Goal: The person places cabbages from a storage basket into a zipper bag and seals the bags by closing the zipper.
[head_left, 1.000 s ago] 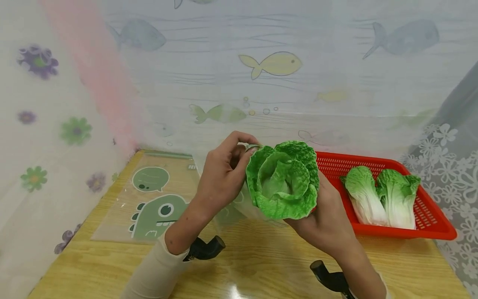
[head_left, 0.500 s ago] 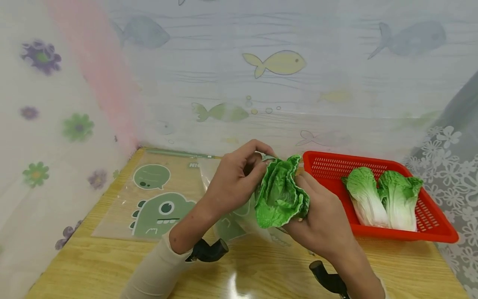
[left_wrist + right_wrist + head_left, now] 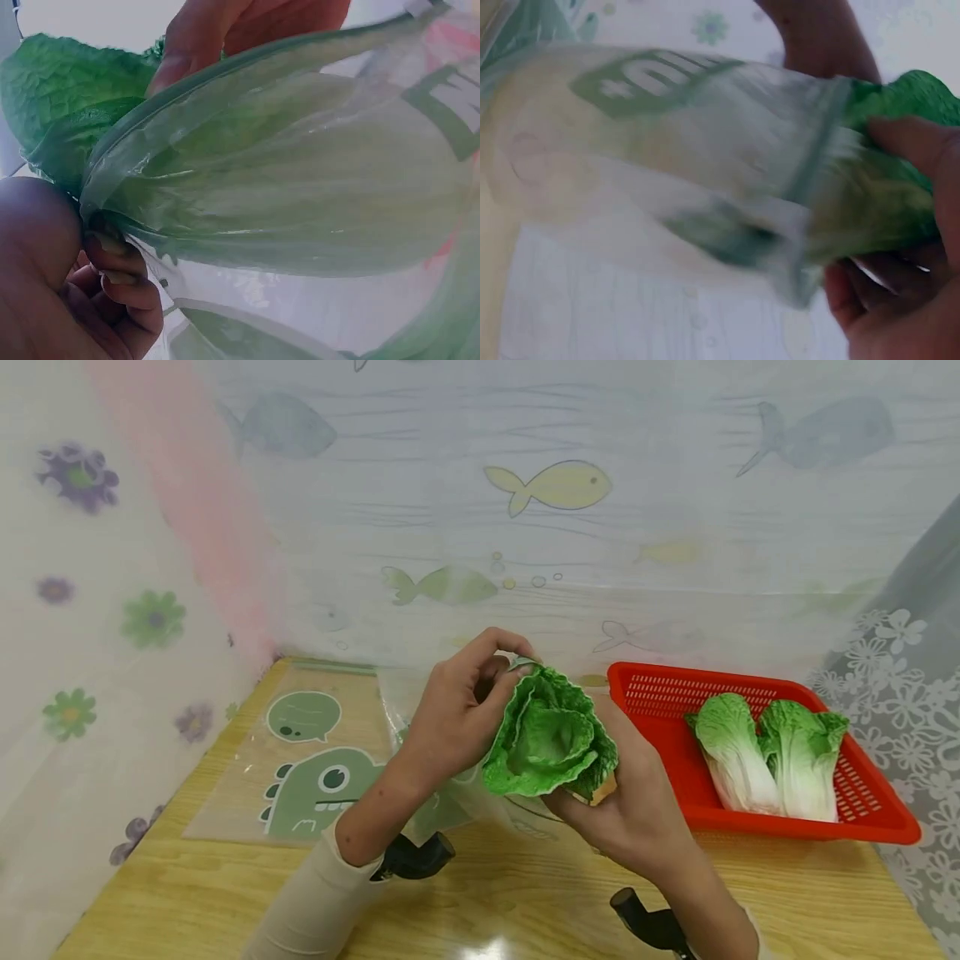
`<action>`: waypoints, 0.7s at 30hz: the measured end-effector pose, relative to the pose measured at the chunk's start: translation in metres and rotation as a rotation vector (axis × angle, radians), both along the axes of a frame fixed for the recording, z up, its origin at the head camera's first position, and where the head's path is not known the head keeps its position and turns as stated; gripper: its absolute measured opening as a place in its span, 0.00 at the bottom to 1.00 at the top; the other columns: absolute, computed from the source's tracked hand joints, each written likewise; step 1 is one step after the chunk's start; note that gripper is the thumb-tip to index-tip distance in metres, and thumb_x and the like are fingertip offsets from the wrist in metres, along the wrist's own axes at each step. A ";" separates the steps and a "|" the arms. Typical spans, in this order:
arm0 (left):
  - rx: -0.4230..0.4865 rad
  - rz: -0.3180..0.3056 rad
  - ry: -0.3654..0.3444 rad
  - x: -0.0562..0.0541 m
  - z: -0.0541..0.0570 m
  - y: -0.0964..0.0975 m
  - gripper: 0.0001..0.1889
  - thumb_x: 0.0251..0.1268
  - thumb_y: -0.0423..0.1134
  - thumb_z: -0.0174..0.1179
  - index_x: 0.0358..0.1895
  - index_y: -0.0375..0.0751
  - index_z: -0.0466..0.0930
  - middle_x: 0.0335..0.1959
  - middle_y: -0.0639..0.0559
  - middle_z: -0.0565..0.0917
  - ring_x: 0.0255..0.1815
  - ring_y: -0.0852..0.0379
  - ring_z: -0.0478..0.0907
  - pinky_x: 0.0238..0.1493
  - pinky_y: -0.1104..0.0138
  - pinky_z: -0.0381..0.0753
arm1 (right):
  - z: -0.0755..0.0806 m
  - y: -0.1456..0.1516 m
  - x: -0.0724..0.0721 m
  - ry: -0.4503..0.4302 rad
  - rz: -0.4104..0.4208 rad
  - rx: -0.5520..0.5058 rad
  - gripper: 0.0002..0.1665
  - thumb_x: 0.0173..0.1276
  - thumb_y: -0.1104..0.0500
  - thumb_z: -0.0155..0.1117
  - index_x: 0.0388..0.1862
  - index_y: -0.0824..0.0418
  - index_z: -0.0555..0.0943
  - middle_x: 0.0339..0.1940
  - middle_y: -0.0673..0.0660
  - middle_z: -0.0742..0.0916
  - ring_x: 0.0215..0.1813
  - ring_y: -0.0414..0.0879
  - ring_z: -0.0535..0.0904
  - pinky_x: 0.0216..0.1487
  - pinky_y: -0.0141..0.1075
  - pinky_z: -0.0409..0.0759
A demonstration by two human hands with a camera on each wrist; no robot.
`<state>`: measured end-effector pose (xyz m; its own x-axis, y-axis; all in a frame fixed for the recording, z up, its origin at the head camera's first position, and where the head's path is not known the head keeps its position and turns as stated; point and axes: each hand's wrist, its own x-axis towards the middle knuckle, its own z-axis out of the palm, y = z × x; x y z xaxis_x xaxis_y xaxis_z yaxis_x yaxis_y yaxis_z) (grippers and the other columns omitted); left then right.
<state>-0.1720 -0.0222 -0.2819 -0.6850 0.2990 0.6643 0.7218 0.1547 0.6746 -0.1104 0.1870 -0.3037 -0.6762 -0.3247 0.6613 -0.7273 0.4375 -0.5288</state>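
Note:
In the head view, a Chinese cabbage (image 3: 555,735) is held between my hands with its frilly leaf end toward me. Its lower part lies inside a clear printed zip bag (image 3: 300,180), and the green leaves stick out of the mouth. My left hand (image 3: 457,714) pinches the rim of the bag beside the leaves. With curled fingers, my right hand (image 3: 637,793) grips the cabbage at its leafy end. The right wrist view has that cabbage (image 3: 877,202) emerging past the bag's green zip strip (image 3: 814,172). In the head view, leaves and hands hide most of the bag.
A red perforated basket (image 3: 660,777) at the right holds two more Chinese cabbages (image 3: 765,760). At the left, a clear bag with a green dinosaur print (image 3: 322,802) lies flat on the wooden table (image 3: 225,893). Patterned curtains (image 3: 420,510) hang behind and at the sides.
The cabbage's leaf end has turned and shifted a little left, after looking squeezed narrower half a second ago. My right hand has moved slightly left with it, while my left still holds the rim.

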 end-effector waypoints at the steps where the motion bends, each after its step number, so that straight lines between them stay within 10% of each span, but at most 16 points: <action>1: 0.002 -0.011 0.006 0.000 0.000 0.000 0.07 0.85 0.37 0.55 0.56 0.46 0.80 0.16 0.56 0.62 0.15 0.57 0.57 0.23 0.64 0.61 | -0.001 -0.002 -0.001 0.040 0.004 -0.011 0.44 0.55 0.66 0.81 0.73 0.58 0.75 0.65 0.52 0.83 0.64 0.49 0.80 0.69 0.34 0.76; 8: -0.004 -0.111 0.041 0.005 0.002 0.002 0.07 0.85 0.36 0.55 0.56 0.47 0.79 0.19 0.57 0.69 0.16 0.62 0.65 0.23 0.65 0.69 | -0.010 -0.006 -0.003 0.213 -0.043 0.110 0.32 0.83 0.43 0.58 0.71 0.65 0.79 0.66 0.61 0.83 0.64 0.56 0.79 0.72 0.29 0.71; 14: -0.068 -0.099 0.179 0.007 0.002 0.006 0.07 0.81 0.32 0.58 0.52 0.46 0.83 0.21 0.59 0.73 0.20 0.65 0.63 0.24 0.69 0.66 | -0.006 -0.007 0.004 0.247 -0.134 0.206 0.18 0.71 0.67 0.67 0.59 0.67 0.82 0.58 0.60 0.85 0.58 0.57 0.79 0.66 0.34 0.73; 21: -0.229 0.041 0.325 0.019 0.004 0.010 0.07 0.79 0.31 0.60 0.49 0.43 0.88 0.41 0.55 0.91 0.35 0.66 0.84 0.42 0.72 0.83 | -0.007 -0.008 0.005 0.197 -0.287 0.307 0.14 0.64 0.75 0.60 0.48 0.66 0.77 0.42 0.57 0.82 0.47 0.54 0.77 0.50 0.43 0.77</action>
<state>-0.1535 -0.0119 -0.2781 -0.4642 0.4415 0.7679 0.8822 0.3076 0.3564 -0.1052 0.1793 -0.3105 -0.6383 -0.3434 0.6889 -0.6273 0.7507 -0.2070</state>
